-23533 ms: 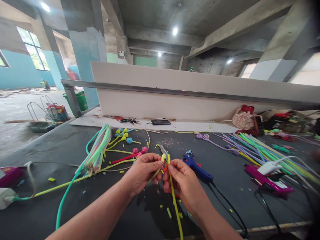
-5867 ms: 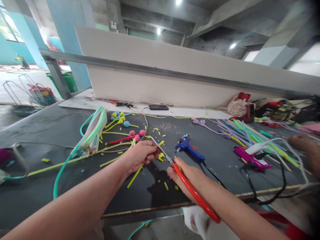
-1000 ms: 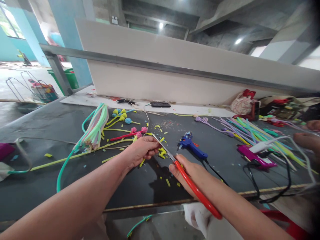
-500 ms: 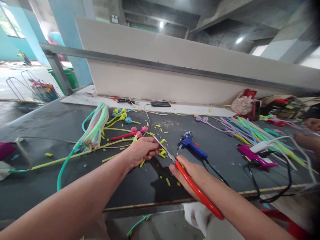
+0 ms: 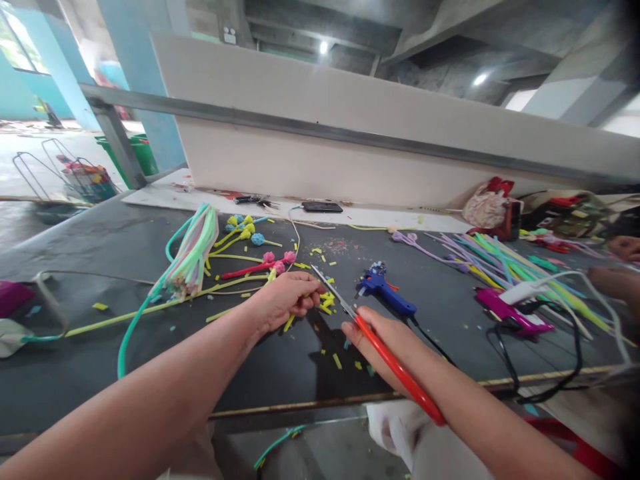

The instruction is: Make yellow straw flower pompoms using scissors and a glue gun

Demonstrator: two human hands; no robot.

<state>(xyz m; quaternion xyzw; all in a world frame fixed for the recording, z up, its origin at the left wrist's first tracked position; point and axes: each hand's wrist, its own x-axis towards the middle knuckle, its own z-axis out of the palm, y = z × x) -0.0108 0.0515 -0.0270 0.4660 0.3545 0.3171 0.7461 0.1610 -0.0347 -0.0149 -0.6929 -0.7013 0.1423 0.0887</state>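
Scissors with red handles (image 5: pixel 400 373) are in my right hand (image 5: pixel 375 330), their blades pointing up and left. The blade tips lie just right of the fingertips of my left hand (image 5: pixel 295 297). That hand is closed, thumb against fingers; what it pinches, if anything, is hidden. Cut yellow bits (image 5: pixel 327 303) lie on the table beneath and beside the blades. A red stem with pink knotted buds (image 5: pixel 270 265) rests just beyond my left hand. Behind it are yellow and blue knotted buds on stems (image 5: pixel 245 232). A blue glue gun (image 5: pixel 387 293) lies right of the scissors.
A bundle of pastel fuzzy stems (image 5: pixel 193 257) stands at the left. More loose stems (image 5: pixel 505 263) and a magenta device with a white plug (image 5: pixel 517 313) lie right, with cables. A phone (image 5: pixel 321 207) is at the back. Another person's hand (image 5: pixel 625 249) shows far right.
The scissors have shifted slightly up and right, so their tips now stand a little apart from my left fingers. My left hand has barely moved.
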